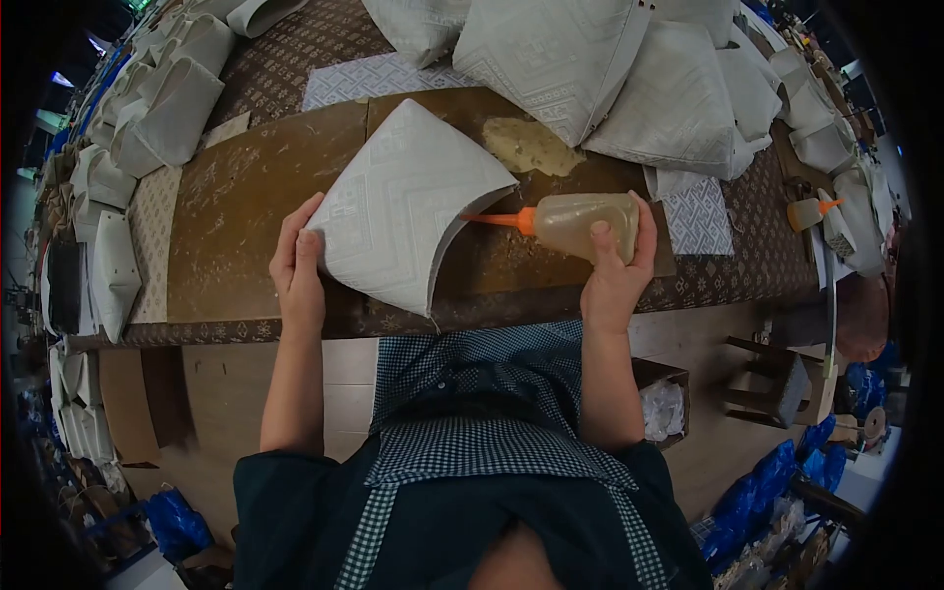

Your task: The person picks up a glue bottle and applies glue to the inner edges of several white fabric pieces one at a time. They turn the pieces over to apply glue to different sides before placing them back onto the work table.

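Note:
My left hand (300,254) grips the left corner of a white embossed pouch-like piece (398,202), its thumb on top and the fingers largely hidden. The piece is tilted over the brown work board (236,231), with its curved open edge facing right. In my right hand (621,261) lies a translucent squeeze bottle (580,224) with an orange nozzle. Held on its side, the bottle points left, and the nozzle tip is at the open edge of the white piece. Whether any liquid is coming out cannot be seen.
Large white embossed pieces (551,59) are piled at the back. More white pieces (172,108) line the left side. A second orange-tipped bottle (808,213) stands at the right. A dried yellowish patch (531,146) marks the board. Below the table are a stool (772,383) and a cardboard box (138,403).

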`<action>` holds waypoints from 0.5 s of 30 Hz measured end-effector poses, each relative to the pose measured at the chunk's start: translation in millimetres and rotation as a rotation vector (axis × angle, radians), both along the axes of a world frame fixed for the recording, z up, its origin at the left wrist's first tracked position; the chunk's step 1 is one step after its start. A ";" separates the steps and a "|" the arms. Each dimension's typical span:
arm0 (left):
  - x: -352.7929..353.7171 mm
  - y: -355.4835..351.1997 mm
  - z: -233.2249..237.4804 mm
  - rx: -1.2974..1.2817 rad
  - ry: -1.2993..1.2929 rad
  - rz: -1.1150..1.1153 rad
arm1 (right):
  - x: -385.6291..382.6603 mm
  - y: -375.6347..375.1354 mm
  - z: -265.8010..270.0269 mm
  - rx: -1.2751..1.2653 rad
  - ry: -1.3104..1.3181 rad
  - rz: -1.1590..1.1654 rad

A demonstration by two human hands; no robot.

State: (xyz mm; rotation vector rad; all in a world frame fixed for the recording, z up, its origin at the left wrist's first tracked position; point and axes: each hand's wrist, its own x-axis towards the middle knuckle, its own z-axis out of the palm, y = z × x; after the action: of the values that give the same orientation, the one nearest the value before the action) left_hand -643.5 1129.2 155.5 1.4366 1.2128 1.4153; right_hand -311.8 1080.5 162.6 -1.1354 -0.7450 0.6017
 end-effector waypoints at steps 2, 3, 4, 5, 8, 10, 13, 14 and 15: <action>1.9 0.5 2.7 0.013 0.004 0.004 | -1.2 0.1 -0.3 -0.008 0.002 0.020; 2.6 0.8 3.9 0.021 0.007 0.005 | -1.4 0.1 -1.2 -0.011 -0.001 0.031; 2.6 1.1 4.0 0.021 0.001 0.002 | -1.8 0.0 -1.7 -0.014 -0.004 0.040; 2.6 1.2 4.0 0.022 -0.006 -0.003 | -3.2 -0.4 -0.7 -0.015 0.007 0.052; 2.1 0.9 3.8 0.005 -0.019 -0.005 | -6.8 -1.9 2.4 -0.022 0.019 0.085; 2.1 0.6 3.8 -0.007 -0.030 -0.003 | -7.3 -2.7 2.1 -0.032 0.004 0.105; 2.2 0.7 3.2 -0.007 -0.038 -0.004 | -9.3 -5.0 3.9 -0.042 0.013 0.142; 1.7 1.3 2.1 0.002 -0.031 -0.006 | -10.5 -5.9 4.6 -0.037 0.033 0.155; 1.6 1.5 1.8 0.011 -0.025 -0.009 | -12.5 -6.6 5.3 -0.033 0.052 0.167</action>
State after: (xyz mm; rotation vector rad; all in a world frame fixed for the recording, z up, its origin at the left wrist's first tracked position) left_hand -641.8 1130.6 157.2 1.4259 1.1839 1.4318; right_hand -324.3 1073.9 167.9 -1.0905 -0.7921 0.7837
